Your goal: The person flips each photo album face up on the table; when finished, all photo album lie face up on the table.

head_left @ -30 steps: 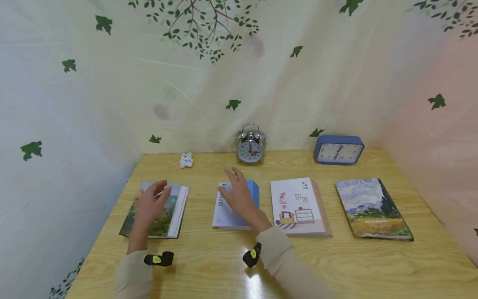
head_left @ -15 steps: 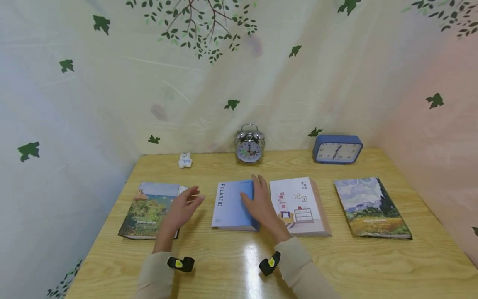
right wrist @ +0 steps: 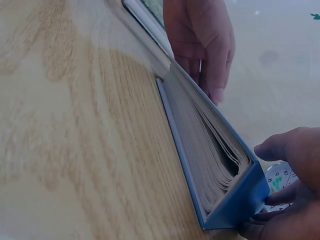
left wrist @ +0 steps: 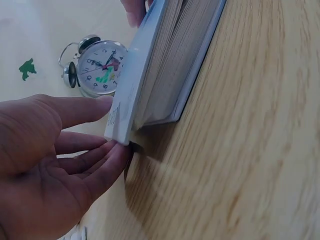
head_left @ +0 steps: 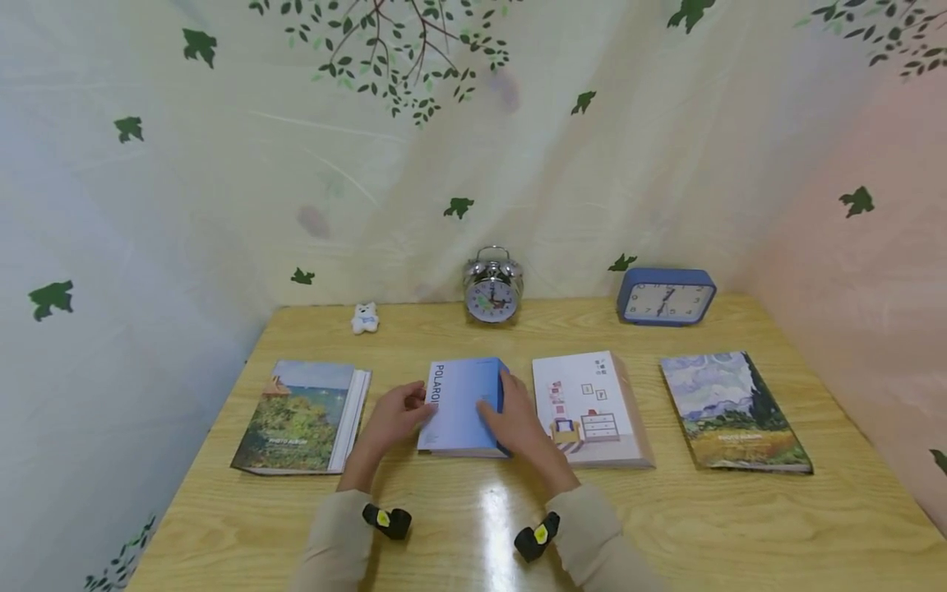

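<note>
Head view: wooden table (head_left: 703, 526), blue book (head_left: 462, 411) lying flat on it, between photo album (head_left: 296, 411) at left and white book (head_left: 592, 411) at right. Handling, as judged: keep both sides level; grip spine (right wrist: 240, 200) firmly, since front cover (left wrist: 137, 75) alone could swing open and splay pages. Forearms (head_left: 340, 534) angle inward. Right hand (head_left: 515, 415): thumb on top, fingers curled round spine. Left hand (head_left: 395, 415): narrow pinch on cover edge, thumb above, fingertips beneath.

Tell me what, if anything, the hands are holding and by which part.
The blue book: the left hand pinches the front cover's free edge, and the right hand grips the spine side, thumb on the cover.
</note>
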{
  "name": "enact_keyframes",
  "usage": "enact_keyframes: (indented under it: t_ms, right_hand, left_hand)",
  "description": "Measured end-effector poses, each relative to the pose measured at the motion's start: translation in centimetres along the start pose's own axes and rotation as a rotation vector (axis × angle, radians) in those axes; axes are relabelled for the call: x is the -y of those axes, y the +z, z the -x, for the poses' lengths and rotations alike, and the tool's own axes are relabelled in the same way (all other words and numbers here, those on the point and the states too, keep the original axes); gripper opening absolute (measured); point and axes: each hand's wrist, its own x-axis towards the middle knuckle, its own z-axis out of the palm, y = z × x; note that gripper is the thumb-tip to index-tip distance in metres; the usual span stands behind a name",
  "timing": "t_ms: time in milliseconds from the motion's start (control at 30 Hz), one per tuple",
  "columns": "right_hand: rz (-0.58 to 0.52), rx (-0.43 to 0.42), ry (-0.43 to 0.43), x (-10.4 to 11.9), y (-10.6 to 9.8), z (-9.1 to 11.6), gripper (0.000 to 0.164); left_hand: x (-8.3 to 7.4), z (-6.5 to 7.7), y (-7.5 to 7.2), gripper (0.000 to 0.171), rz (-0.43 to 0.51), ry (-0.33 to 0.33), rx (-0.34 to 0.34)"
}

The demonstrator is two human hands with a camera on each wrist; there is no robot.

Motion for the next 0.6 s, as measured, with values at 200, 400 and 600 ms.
enact_keyframes:
  t_ms: [200,400,600]
  right_hand:
    - [-0.005,-0.027,-0.034,-0.24,-0.03,0.33,0.068]
    - [-0.018,-0.037,-0.041,-0.81,0.1,0.44,0.067]
    - [-0.048,-0.044,-0.064,-0.93,0.25,0.6,0.067]
  left_hand:
    - [-0.69,-0.13,0.43,0.052,0.026,-0.046,0.011]
    - [-0.64,-0.01,0.84,0.055,0.052,-0.064,0.005]
    - [-0.72,0.13,0.82,0.055,0.057,-0.055,0.008]
